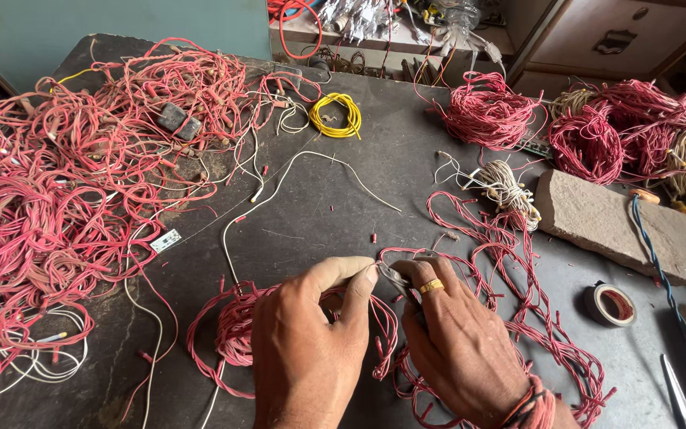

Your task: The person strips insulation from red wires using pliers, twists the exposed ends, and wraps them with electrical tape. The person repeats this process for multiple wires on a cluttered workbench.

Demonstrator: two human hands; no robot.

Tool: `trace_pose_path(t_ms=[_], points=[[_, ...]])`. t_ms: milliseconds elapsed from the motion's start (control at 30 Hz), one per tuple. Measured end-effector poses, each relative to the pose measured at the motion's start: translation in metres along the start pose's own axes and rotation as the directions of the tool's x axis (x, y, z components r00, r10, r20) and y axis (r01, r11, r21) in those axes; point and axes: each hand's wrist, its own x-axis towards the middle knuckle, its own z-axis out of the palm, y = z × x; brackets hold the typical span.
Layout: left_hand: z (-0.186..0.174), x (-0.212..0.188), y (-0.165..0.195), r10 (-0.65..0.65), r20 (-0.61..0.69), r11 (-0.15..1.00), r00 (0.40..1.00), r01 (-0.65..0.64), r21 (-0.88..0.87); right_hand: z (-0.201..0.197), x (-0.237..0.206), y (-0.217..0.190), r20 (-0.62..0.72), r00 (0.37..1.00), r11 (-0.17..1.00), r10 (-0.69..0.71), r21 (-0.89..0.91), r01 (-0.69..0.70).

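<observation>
Red twisted wire (518,318), head view: near centre of dark tabletop (319,206), loose loops trailing right and toward near edge. Left hand (311,342) thumb and forefinger pinched shut on strand end. Right hand (454,342), gold ring on finger, closed around small metal tool (397,280) meeting same strand. Likely light, limp, tangle-prone, thin insulation easily nicked; best held close beside working end. Big red wire heap (65,183) far left, yellow coil (337,115) far centre, tape roll (610,303) right.

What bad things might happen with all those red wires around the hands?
1. The small metal tool pinched between the left hand and right hand sits close to the fingertips and might nick one.
2. The loose red wire loops around the wrists could snag or knot.
3. The tape roll near the table edge might get knocked off.
</observation>
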Motion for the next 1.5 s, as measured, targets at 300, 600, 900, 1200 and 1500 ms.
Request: trace_pose_path(t_ms=[300,600,900,1200,1500], points=[[0.002,0.000,-0.002,-0.051,0.054,0.998,0.997,0.049,0.029,-0.001,0.006,-0.011,0.099,0.970,0.975,0.221,-0.026,-0.220],[0.003,-0.001,0.001,-0.003,0.053,0.999,0.999,0.005,-0.039,-0.002,0.010,-0.013,0.062,0.968,0.969,0.242,-0.061,-0.238],[0.001,0.000,0.000,-0.145,0.146,0.989,0.979,0.140,0.045,0.000,0.011,-0.015,0.026,0.980,0.973,0.198,-0.122,-0.194],[0.002,0.000,-0.002,-0.092,0.135,0.995,0.987,0.087,0.038,-0.001,0.013,-0.018,0.088,0.946,0.941,0.311,-0.169,-0.293],[0.000,0.000,0.005,-0.110,0.106,0.994,0.988,0.110,0.008,-0.006,0.020,-0.024,0.179,0.862,0.880,0.474,-0.147,-0.452]])
